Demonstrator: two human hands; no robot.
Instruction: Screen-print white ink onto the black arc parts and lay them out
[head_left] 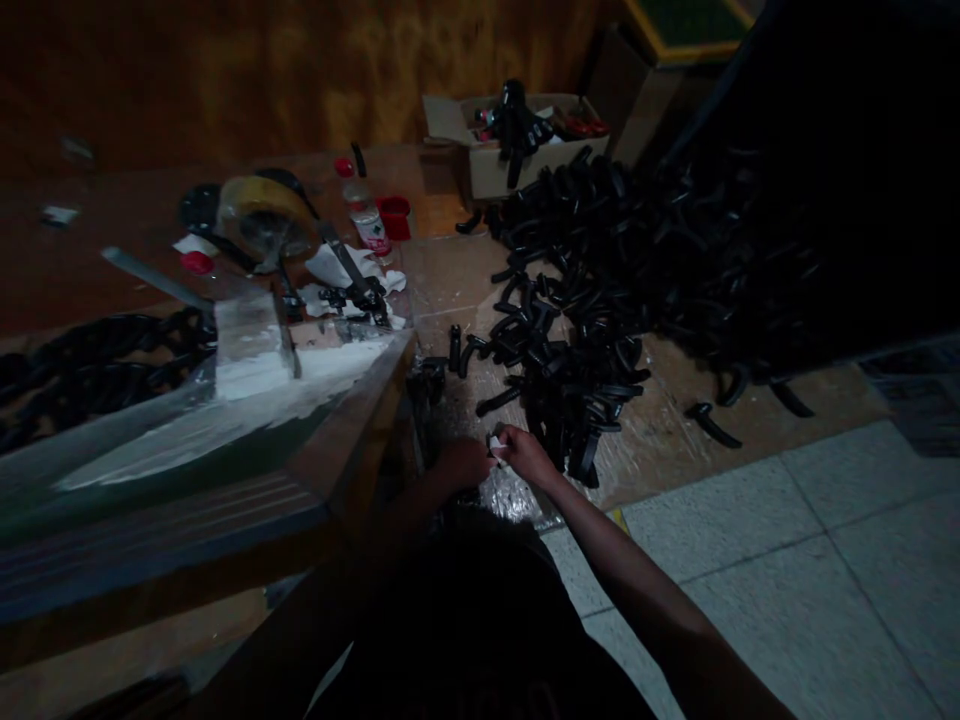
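One small white piece (497,443) above the table's (446,275) near edge

Your right hand (525,452) pinches it, thumb and fingers closed. Your left hand (465,465) is curled just beside it; you cannot tell how far its fingers close or whether they grip. Beyond lie heaped black curved parts (561,345), spreading toward the far edge and an open cardboard box (495,180). To your left is a white-smeared frame (367,410).

- "what's ahead of us?"
- "a heap of curved black plastic pieces (585,212), mostly ahead and to our right, with an open tan cardboard box (499,178) behind its left part."
- "and left?"
- "a large angular wood-edged frame (373,400) near us; beyond it, a clear red-capped plastic bottle (367,222), just left of a red plastic cup (395,217)."
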